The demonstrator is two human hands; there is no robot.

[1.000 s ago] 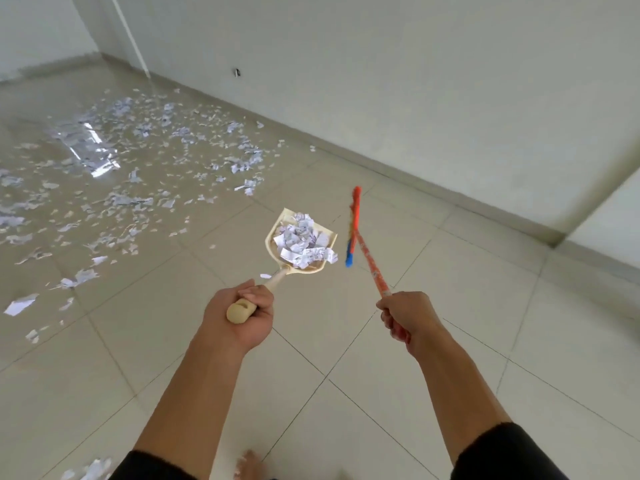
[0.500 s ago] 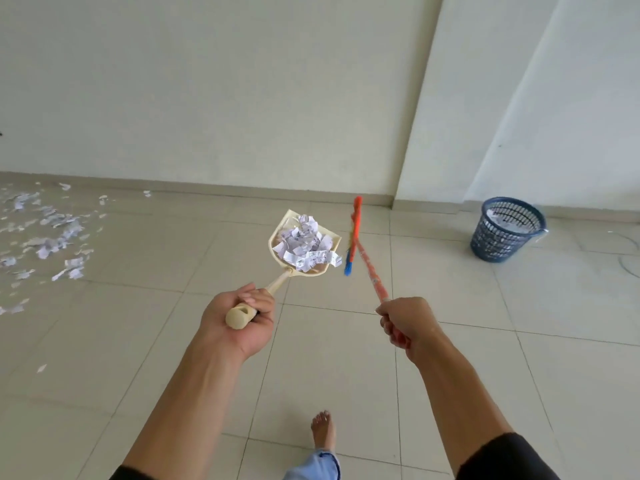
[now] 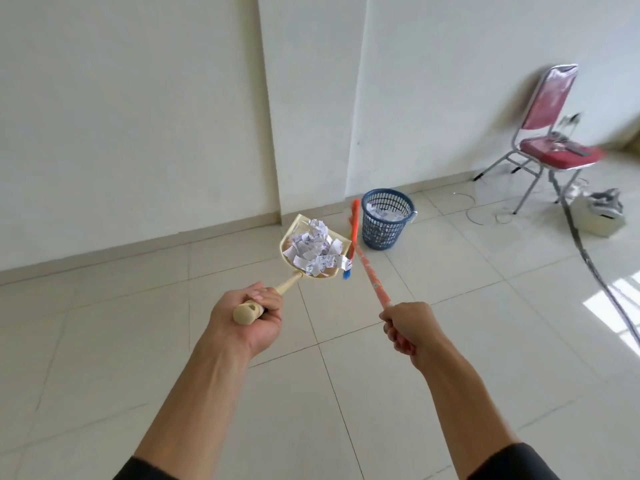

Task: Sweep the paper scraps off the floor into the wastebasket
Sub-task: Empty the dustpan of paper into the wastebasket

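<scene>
Both hands are full: left hand (image 3: 247,320) grips the cream dustpan (image 3: 313,252) heaped with paper scraps (image 3: 311,249), right hand (image 3: 410,329) wraps the orange broom (image 3: 372,278). Carrying step, I judge; next, tip the pan above the blue wastebasket (image 3: 387,220) at one o'clock. Broom bristles are barely discernible.

Bare floor (image 3: 433,306) lies open up to the wastebasket (image 3: 387,220); the chair (image 3: 550,133) and a trailing cable (image 3: 588,258) (far right) crowd that side.
</scene>
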